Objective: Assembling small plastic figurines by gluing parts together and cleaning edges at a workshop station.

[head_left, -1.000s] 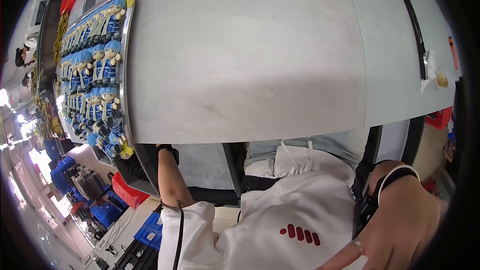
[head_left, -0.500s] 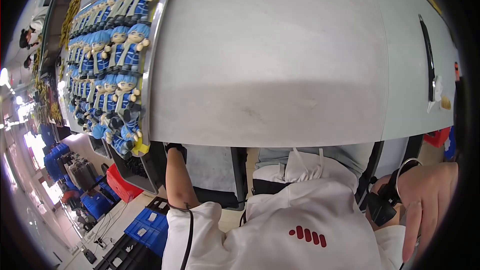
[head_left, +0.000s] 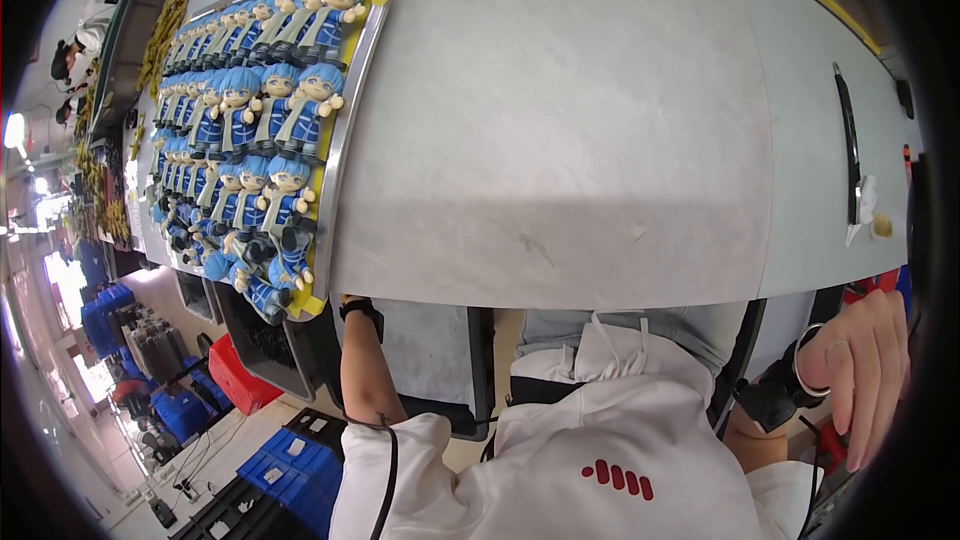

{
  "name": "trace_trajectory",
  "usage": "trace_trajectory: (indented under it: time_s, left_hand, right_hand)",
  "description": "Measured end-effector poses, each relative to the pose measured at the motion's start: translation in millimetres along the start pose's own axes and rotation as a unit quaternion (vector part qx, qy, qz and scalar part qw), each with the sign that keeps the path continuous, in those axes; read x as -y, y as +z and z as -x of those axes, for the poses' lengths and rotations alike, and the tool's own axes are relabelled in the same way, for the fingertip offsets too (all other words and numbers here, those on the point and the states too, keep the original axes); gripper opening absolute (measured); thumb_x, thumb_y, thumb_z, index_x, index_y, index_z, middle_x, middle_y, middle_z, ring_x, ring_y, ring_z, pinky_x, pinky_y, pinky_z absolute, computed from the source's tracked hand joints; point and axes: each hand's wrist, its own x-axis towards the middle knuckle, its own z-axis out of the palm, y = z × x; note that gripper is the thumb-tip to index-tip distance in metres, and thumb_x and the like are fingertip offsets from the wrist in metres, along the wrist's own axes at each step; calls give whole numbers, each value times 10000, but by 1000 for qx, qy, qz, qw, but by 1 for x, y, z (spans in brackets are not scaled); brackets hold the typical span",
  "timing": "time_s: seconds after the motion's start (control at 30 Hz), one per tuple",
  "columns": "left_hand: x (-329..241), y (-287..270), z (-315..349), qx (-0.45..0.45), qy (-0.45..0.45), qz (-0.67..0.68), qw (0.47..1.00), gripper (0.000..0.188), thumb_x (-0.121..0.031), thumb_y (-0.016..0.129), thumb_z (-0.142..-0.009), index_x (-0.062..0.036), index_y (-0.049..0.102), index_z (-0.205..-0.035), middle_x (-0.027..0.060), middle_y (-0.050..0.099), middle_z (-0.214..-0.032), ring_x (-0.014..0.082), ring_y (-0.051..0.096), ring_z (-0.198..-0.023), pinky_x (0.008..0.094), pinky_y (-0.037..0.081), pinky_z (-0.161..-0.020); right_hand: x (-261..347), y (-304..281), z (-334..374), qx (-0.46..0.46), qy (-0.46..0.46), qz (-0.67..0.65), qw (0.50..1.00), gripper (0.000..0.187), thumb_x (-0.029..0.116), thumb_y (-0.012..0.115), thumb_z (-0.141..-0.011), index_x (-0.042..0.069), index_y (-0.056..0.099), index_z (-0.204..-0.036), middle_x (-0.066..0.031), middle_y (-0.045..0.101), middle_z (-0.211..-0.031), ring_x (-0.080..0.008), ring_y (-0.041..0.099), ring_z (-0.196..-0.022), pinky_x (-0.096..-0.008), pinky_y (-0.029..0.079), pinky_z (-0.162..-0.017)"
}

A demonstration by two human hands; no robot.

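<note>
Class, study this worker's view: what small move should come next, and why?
Probably bring the right hand in over the table. It is out beyond the near edge, fingers extended, with nothing visible in it. The left forearm reaches under that edge, its hand hidden, while the figures are in the tray at the left.

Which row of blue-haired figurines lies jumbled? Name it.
The row of blue-haired figurines at the tray's near end: they sprawl at mixed angles, while the three farther rows are neatly lined up.
</note>
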Motion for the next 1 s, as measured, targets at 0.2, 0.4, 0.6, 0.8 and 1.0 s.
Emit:
trace_trajectory:
  time_s: [0.2, 0.4, 0.6, 0.8, 1.0]
  left_hand:
    - [15, 2, -8, 18, 56, -6, 998, 237, -105, 520, -749, 33, 487, -939, 111, 559, -810, 222, 535, -713, 315, 447, -653]
    - [61, -19, -41, 128, 173, 97, 972, 243, -104, 513, -755, 41, 490, -949, 115, 561, -818, 225, 535, -720, 312, 445, -665]
    - [-113, -20, 87, 143, 234, 40, 961, 280, -190, 564, -740, -2, 540, -945, 110, 574, -815, 240, 535, -742, 299, 422, -665]
    - [-240, -67, 155, 364, 326, -67, 870, 342, -124, 555, -726, 47, 479, -1012, 78, 560, -826, 174, 511, -713, 284, 407, -642]
    - [-472, -177, 289, 802, 386, -59, 452, 258, -120, 586, -687, 8, 534, -905, 70, 556, -745, 158, 532, -703, 268, 413, -631]
  right_hand:
    - [-1, 1, 0, 10, -36, 9, 999, 309, 37, 402, -742, -96, 552, -506, -198, 572, -572, -274, 577, -509, -301, 439, -519]
    - [23, -21, 22, 145, -92, 170, 970, 353, 249, 418, -808, -11, 607, -661, -147, 602, -698, -239, 570, -590, -275, 370, -516]
    - [55, 0, 96, -288, -381, 545, 689, 233, 217, 426, -759, 13, 528, -707, -89, 510, -657, -176, 456, -603, -261, 350, -602]
    - [83, -19, 99, -441, -191, 837, 262, 363, 185, 561, -661, -33, 474, -937, -119, 521, -946, -192, 483, -876, -296, 364, -710]
    - [102, -39, 98, -442, -265, 632, 579, 247, 108, 533, -755, -39, 492, -950, -115, 573, -859, -187, 542, -842, -245, 398, -674]
